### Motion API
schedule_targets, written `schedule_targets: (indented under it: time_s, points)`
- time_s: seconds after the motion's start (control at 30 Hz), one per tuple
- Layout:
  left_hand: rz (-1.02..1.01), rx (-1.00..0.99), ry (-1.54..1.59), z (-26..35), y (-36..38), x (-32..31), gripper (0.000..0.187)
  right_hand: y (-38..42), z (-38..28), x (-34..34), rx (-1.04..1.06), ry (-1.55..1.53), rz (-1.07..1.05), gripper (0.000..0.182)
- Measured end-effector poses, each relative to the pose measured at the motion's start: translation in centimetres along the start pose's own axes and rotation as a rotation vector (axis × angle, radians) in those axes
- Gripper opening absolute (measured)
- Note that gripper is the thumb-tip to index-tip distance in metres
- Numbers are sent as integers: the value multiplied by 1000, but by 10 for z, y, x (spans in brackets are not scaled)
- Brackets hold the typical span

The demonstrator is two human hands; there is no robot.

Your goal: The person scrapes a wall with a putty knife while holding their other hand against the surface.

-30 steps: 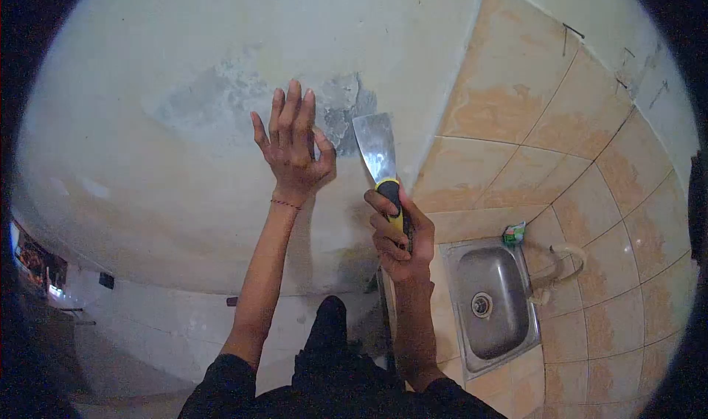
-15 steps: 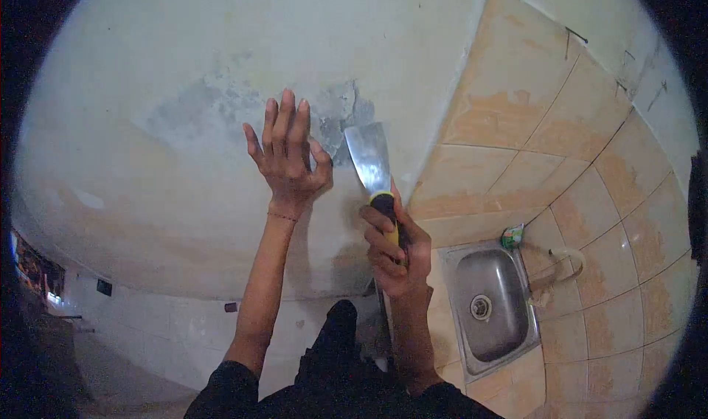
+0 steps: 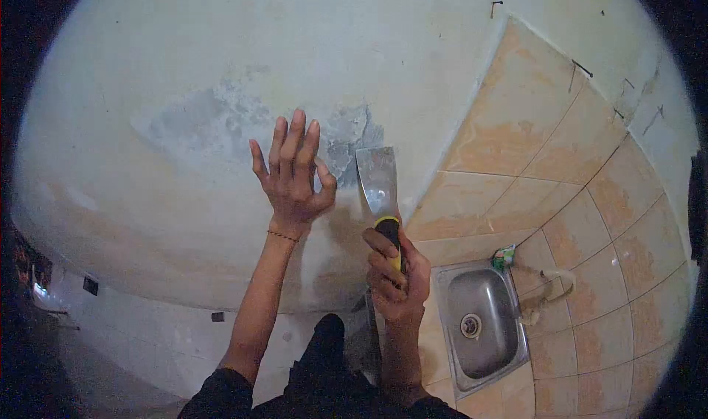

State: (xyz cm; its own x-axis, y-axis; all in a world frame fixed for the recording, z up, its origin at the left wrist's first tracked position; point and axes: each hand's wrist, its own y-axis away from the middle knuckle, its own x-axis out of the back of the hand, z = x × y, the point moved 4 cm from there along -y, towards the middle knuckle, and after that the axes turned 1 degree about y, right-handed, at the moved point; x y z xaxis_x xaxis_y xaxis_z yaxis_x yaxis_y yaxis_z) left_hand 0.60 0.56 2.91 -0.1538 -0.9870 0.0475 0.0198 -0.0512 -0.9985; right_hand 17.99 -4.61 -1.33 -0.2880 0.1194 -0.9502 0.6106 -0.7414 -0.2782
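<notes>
My right hand (image 3: 397, 275) is wrapped round the black and yellow handle of a putty knife (image 3: 378, 179), its wide metal blade pointing up the wall. The blade's tip overlaps the right edge of a patch of peeling paint (image 3: 343, 140), where grey plaster shows. To the left, my left hand (image 3: 293, 187) lies against the wall (image 3: 221, 227) with fingers stretched upward and nothing in it. Its fingertips are over the bare grey area (image 3: 188, 120) that spreads leftward.
A steel sink (image 3: 483, 327) is set in a tiled counter at the lower right, with a green packet (image 3: 504, 257) at its back corner. Orange-stained tiles (image 3: 509, 139) cover the wall on the right. Nails (image 3: 582, 69) stick out above them.
The view has tilted, so the wall and both hands sit a little lower. The putty knife's blade has turned slightly more upright. My grip on it is the same.
</notes>
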Motion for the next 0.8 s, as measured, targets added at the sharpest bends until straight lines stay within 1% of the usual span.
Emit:
schedule_targets:
  time_s: [0.07, 0.17, 0.27, 0.37, 0.47, 0.57, 0.67, 0.8]
  points:
    - [4, 3, 8, 1, 0, 0, 60, 4, -3, 1, -32, -67, 8, 23]
    - [4, -3, -3, 0, 0, 1, 60, 1, -8, 9, -25, 19, -5, 23]
    - [-13, -2, -8, 0, 1, 1, 61, 1, -11, 11, -38, 16, -23, 22]
    - [4, -7, -10, 0, 3, 0, 61, 7, -15, 13, -2, 103, 51, 23]
    - [13, -17, -24, -1, 4, -3, 62, 1, -14, 7, -45, 115, -9, 25]
    - [7, -24, -14, 1, 1, -1, 62, -2, -7, -3, -19, 63, -1, 25]
    - [34, -36, -19, -1, 2, -3, 61, 4, -9, 4, -15, 65, 21, 24]
    - [16, -28, -13, 0, 1, -1, 60, 3, -6, -1, -57, 18, -21, 23]
